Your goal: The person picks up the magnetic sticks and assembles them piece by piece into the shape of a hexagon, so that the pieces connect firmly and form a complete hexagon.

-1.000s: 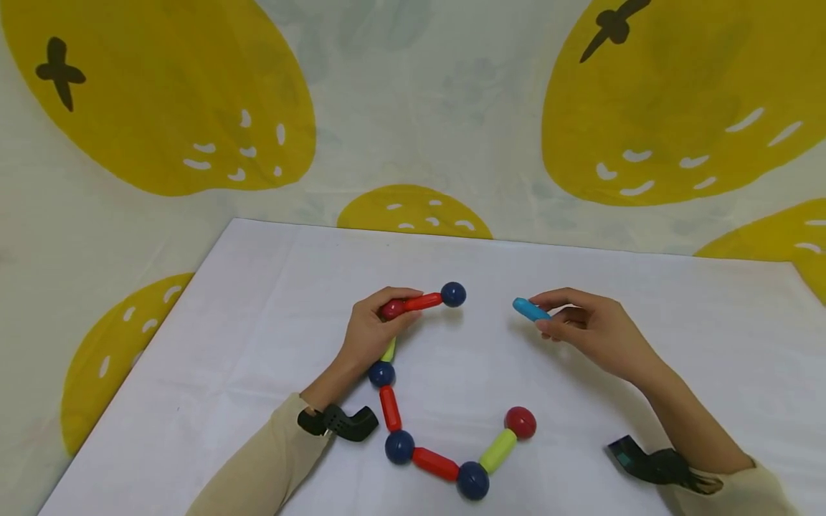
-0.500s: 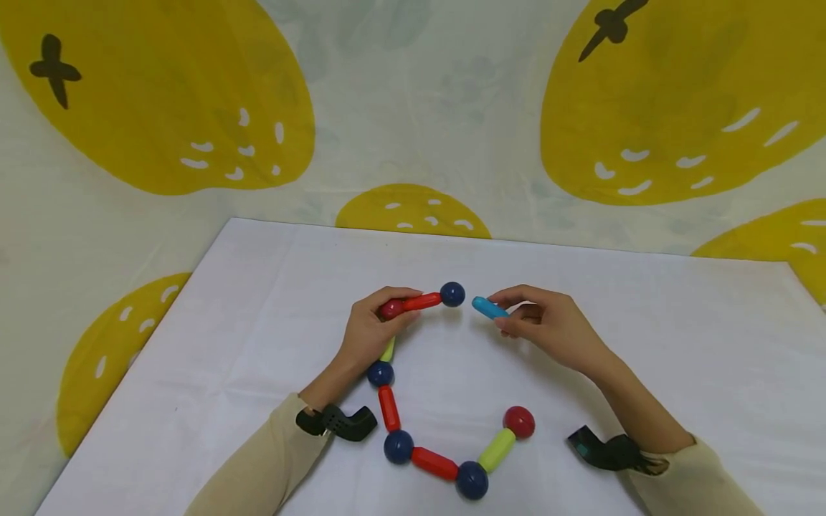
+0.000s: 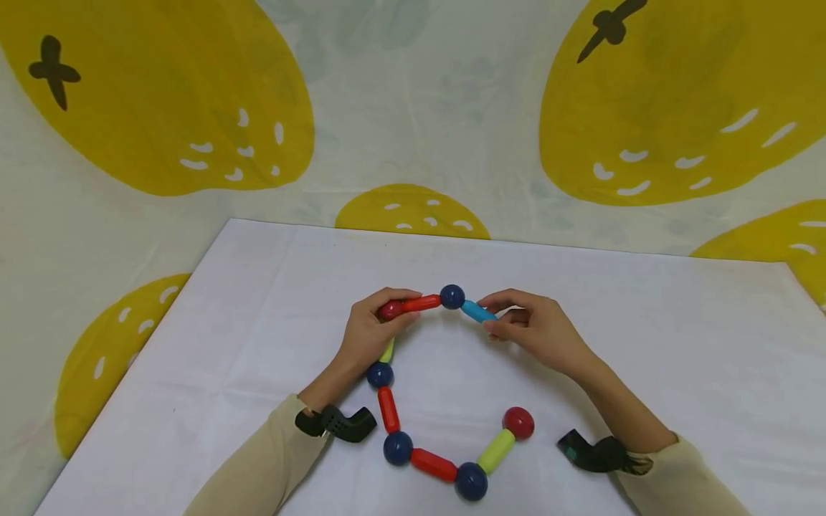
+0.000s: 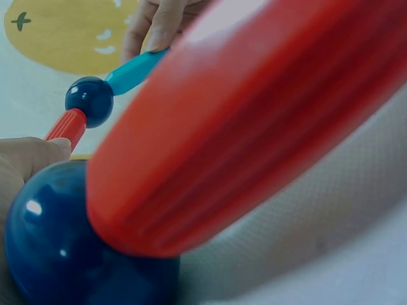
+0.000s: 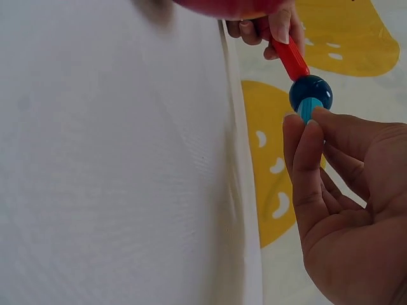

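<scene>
In the head view, my left hand (image 3: 376, 326) grips a small red ball (image 3: 391, 309), fingertips also at the near end of a red building stick (image 3: 421, 303). A dark blue ball (image 3: 452, 297) is on that stick's far end. My right hand (image 3: 538, 326) pinches a light blue building stick (image 3: 479, 312) between thumb and fingers. Its free end touches the dark blue ball, seen too in the left wrist view as a light blue stick (image 4: 133, 73) against the ball (image 4: 89, 101). Below my left hand, the chain continues with a yellow-green stick (image 3: 387, 351), partly hidden.
The chain curves over the white tabletop (image 3: 290, 287) through several dark blue balls (image 3: 398, 448) and red sticks (image 3: 434, 464). It ends in a yellow-green stick (image 3: 497, 451) and a red ball (image 3: 518, 423). Behind the table hangs a patterned cloth (image 3: 426, 107).
My right hand has moved left with the light blue stick, from well apart to touching the dark blue ball. My left hand stays nearly still.
</scene>
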A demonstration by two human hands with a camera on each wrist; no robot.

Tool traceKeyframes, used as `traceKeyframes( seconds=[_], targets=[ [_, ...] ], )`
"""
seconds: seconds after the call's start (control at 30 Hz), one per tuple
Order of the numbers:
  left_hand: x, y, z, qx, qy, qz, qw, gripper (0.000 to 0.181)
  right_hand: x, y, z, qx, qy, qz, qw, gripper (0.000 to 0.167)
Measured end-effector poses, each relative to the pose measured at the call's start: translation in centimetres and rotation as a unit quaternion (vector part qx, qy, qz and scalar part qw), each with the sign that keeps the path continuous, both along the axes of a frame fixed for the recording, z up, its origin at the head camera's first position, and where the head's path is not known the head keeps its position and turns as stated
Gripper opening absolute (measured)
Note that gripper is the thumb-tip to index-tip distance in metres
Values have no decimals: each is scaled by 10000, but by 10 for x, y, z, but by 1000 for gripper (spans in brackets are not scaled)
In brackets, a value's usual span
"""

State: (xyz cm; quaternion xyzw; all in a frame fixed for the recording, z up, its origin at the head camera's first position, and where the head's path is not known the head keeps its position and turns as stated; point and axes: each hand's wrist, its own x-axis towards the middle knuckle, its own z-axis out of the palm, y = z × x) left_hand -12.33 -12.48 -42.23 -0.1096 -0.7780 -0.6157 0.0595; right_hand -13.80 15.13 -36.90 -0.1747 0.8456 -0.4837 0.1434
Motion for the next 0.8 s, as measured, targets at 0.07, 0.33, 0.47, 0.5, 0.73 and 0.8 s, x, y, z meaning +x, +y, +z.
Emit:
traceKeyframes(
  seconds=[0.07,0.33,0.47,0.5,0.73,0.8],
  targets=[
    [0,0,0,-12,-25,5,10000,29,0,-1,0,28,6,-1,10000,31],
    [1,-1,1,47,-34,-48,10000,29,2,-1,3,62,-8,-5,10000,31],
    [1,0,2,40,-25,-106,9999,29,4,-1,5,43,7,32,10000,33],
    [1,0,2,41,-29,-120,9999,29,4,-1,5,36,9,48,10000,33],
    [15,5,37,-5,-324,-118,9994,28,3,0,3,-14,-29,41,10000,32],
    [15,5,37,-27,-374,-99,9992,28,3,0,3,-19,-10,48,10000,32]
  ],
)
